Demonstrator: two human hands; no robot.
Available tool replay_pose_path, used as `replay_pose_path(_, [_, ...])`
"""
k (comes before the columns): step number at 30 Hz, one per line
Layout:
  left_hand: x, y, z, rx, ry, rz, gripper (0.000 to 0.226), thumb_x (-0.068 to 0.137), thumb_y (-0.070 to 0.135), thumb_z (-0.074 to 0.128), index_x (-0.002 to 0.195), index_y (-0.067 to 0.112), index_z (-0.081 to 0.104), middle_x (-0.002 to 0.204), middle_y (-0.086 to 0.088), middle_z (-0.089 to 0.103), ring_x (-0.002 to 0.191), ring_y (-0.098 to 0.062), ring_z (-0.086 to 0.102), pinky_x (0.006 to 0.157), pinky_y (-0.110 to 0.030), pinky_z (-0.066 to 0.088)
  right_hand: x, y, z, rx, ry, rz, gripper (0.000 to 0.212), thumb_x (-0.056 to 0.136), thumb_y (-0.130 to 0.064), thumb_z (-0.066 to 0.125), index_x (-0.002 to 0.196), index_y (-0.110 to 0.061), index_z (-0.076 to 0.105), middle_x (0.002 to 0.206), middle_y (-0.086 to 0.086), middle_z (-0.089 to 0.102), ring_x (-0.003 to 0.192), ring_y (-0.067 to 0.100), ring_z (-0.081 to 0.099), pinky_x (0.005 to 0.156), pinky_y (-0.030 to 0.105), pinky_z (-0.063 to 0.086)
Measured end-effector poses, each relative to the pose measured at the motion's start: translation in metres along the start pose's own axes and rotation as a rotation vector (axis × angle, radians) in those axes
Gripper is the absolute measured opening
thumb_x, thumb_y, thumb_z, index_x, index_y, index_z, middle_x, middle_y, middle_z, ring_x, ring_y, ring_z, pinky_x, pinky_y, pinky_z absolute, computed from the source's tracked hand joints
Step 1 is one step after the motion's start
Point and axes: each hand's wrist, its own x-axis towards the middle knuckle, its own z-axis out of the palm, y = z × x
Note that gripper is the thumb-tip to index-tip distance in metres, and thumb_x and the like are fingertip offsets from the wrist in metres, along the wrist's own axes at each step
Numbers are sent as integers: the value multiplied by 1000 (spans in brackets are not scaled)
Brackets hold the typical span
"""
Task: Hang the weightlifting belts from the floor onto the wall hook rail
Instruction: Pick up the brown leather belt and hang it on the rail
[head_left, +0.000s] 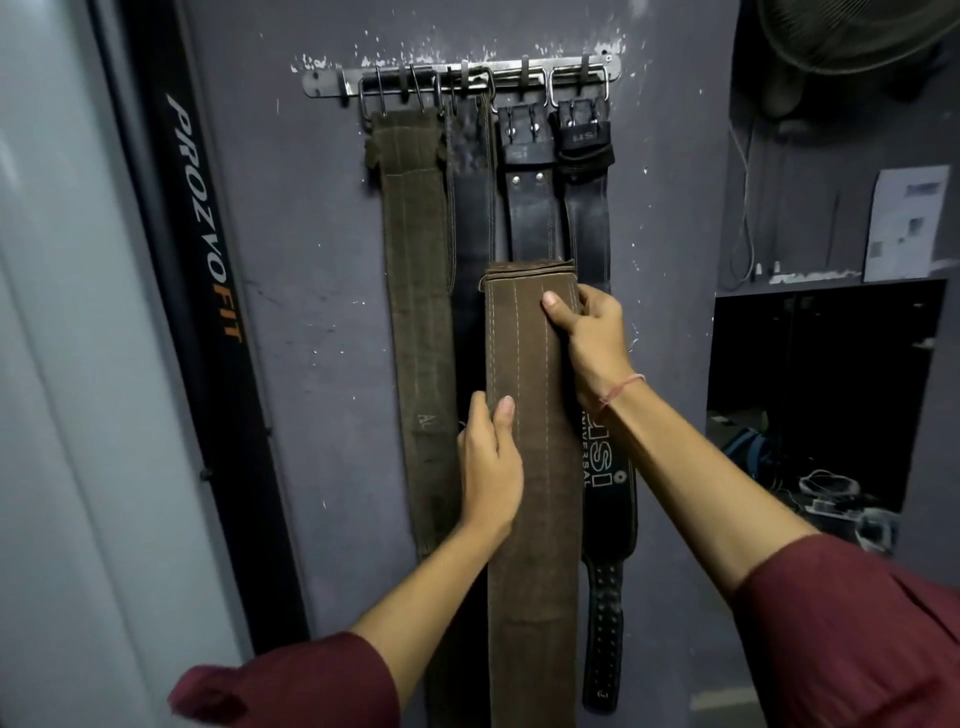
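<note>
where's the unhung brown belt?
Head view, centre: brown belt gripped by left hand and right hand, over the hanging black belts, below the hook rail.

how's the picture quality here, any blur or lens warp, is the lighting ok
Head view: dim, flat indoor light with no glare, yet the hook rail and the held brown belt read sharply; wide-angle warp bows the black post at the left edge; the left sleeve at the bottom is smeared; the dark opening at right is underexposed.
</note>
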Motion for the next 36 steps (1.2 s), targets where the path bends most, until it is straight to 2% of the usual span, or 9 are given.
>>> replay_pose_path(4, [19, 12, -2, -15, 53, 114, 28, 104, 38, 38, 100, 14, 52, 95, -4, 66, 91, -20, 64, 85, -49, 52, -40, 4, -9, -28, -75, -57, 25, 93, -4, 61, 118, -6, 62, 114, 9, 71, 106, 21, 69, 90, 32, 57])
replay_pose_path(9, [53, 50, -5, -28, 68, 217, 31, 105, 27, 39, 89, 1, 47, 77, -10, 56, 72, -16, 54, 72, -48, 47, -108, 48, -30, 61, -140, 41, 28, 94, 1, 57, 121, -1, 61, 117, 10, 71, 110, 20, 68, 90, 27, 56])
replay_pose_path(14, [73, 82, -1, -17, 31, 286, 27, 106, 26, 38, 83, 11, 42, 71, -3, 44, 65, -9, 41, 63, -33, 37, -148, 83, -42, 50, -111, 144, 19, 96, 0, 55, 112, -2, 65, 105, 6, 75, 97, 14, 71, 83, 25, 55])
replay_pose_path(20, [86, 101, -8, -92, 82, 272, 29, 106, 24, 38, 82, 10, 43, 67, 8, 39, 57, 2, 37, 57, -17, 33, -105, 28, -23, 20, -86, -45, 17, 97, -2, 54, 112, -3, 61, 108, 9, 70, 100, 14, 69, 81, 25, 57])
replay_pose_path(25, [95, 99, -19, -127, 112, 148, 31, 105, 30, 41, 90, 3, 46, 76, -2, 48, 69, -6, 48, 68, -18, 42, -76, 18, -15, -78, -34, -121, 16, 95, 1, 56, 107, -1, 65, 101, 12, 71, 96, 18, 68, 87, 33, 58])
replay_pose_path(27, [85, 78, -18, -154, 89, 89, 37, 104, 36, 42, 107, 0, 50, 96, -9, 63, 89, -16, 62, 86, -30, 51, -71, 21, -16, -92, -19, -111, 18, 93, 3, 56, 107, -1, 66, 100, 10, 73, 95, 17, 69, 88, 34, 57])
replay_pose_path(29, [63, 55, -13, -158, 83, 48, 36, 102, 40, 44, 113, 7, 52, 104, -6, 67, 98, -16, 66, 93, -38, 53, -66, 23, -14, -98, -24, -87, 18, 92, 1, 58, 106, -1, 68, 102, 13, 74, 95, 20, 69, 88, 36, 57])
replay_pose_path(32, [29, 31, -3, -125, 161, 13, 26, 101, 38, 48, 106, 13, 53, 98, 8, 67, 92, -2, 64, 86, -28, 51, -57, 24, -5, -90, -29, -34, 16, 91, 0, 58, 101, -1, 70, 96, 14, 74, 89, 20, 68, 83, 38, 57])
replay_pose_path(36, [-22, 4, -3, -42, 102, 7, 20, 100, 37, 49, 106, 18, 52, 105, 6, 67, 89, 11, 61, 78, -9, 47, -44, 32, 8, -80, 22, 51, 12, 92, -6, 59, 94, -3, 71, 88, 12, 74, 83, 22, 68, 79, 43, 59])
